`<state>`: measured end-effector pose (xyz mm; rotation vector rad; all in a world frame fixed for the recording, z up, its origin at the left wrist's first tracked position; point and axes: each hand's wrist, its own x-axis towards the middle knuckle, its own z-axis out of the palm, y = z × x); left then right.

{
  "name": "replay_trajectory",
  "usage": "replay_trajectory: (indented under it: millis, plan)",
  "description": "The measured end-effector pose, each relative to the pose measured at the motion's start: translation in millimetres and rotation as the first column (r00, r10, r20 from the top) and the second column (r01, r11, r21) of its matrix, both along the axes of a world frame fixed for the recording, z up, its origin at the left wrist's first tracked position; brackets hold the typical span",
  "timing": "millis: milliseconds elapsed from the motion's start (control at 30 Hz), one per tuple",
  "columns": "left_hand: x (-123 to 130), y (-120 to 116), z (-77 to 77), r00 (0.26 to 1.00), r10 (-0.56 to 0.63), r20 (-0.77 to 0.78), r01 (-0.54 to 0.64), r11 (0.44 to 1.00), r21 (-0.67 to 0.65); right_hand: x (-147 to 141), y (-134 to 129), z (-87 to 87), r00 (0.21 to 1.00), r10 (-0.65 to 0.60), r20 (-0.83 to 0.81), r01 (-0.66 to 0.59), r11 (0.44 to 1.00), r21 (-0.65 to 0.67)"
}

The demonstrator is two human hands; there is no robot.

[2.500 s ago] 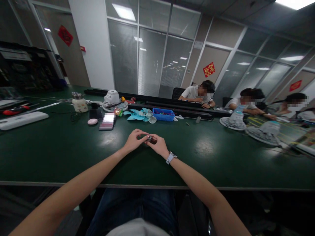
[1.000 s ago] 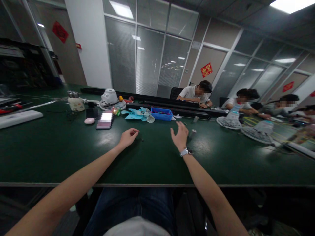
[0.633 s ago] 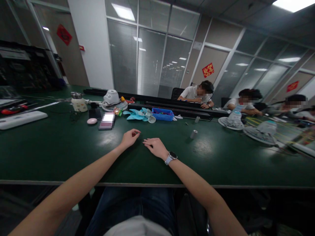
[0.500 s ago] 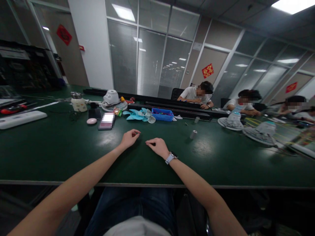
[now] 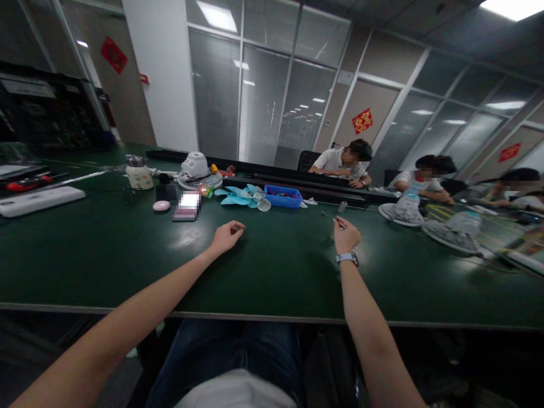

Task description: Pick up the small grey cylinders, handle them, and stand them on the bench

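My left hand (image 5: 227, 236) hovers over the green table, its fingers curled and the thumb close to the index finger. Whatever may be between those fingertips is too small to make out. Farther right, my right hand (image 5: 346, 234), with a watch (image 5: 348, 258) at its wrist, has its fingers pinched together, pointing away from me. What they hold, if anything, is hidden. A small grey cylinder (image 5: 342, 206) stands just beyond the right fingertips. Near it lies a tiny thin piece (image 5: 323, 213).
Behind my hands lie light-blue fan blades (image 5: 240, 196), a blue tray (image 5: 284, 199) of small parts, a phone (image 5: 187, 207) and a pink oval object (image 5: 161, 206). White fan parts (image 5: 194, 170) stand at the back left, others (image 5: 403, 213) to the right. Several people sit across the table.
My right hand has moved right, away from the left hand, to where a silver cylinder stood; that cylinder is now out of sight. The left hand has stayed almost still.
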<state>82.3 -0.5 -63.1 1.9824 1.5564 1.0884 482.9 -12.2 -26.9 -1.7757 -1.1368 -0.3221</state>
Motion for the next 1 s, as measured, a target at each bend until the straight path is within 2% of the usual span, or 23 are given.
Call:
replay_trajectory:
  millis: [67,167,367,667,900,967,1000]
  plan:
    - [0,1,-1.3,1.0,-0.004,0.004,0.004,1.0,0.001,18,3,-6.1,0.997,-0.064,-0.033,0.063,0.997,-0.036]
    - [-1,1,-2.6,1.0,-0.008,0.006,0.008,1.0,0.0,27,7,-13.5,0.996,-0.084,-0.039,0.081,0.994,-0.077]
    - [0,-1,-0.4,1.0,-0.002,-0.006,0.002,1.0,-0.008,25,11,-14.1,0.997,-0.066,-0.048,0.062,0.995,-0.081]
    - [1,-4,3.0,1.0,0.002,-0.01,-0.002,1.0,-0.016,17,2,-12.8,0.987,-0.116,-0.114,0.1,0.986,-0.135]
    - [0,-3,1.1,1.0,-0.002,0.008,0.003,1.0,-0.012,14,0,-14.2,0.982,-0.07,-0.178,0.051,0.993,-0.108]
    - [0,-2,0.0,1.0,-0.005,0.009,0.005,1.0,-0.003,1,0,-8.7,0.987,-0.003,-0.162,-0.008,0.998,-0.064]
    - [0,-2,-0.2,1.0,-0.01,0.009,0.01,1.0,0.002,-11,-1,-5.8,0.985,0.069,-0.159,-0.075,0.997,-0.031]
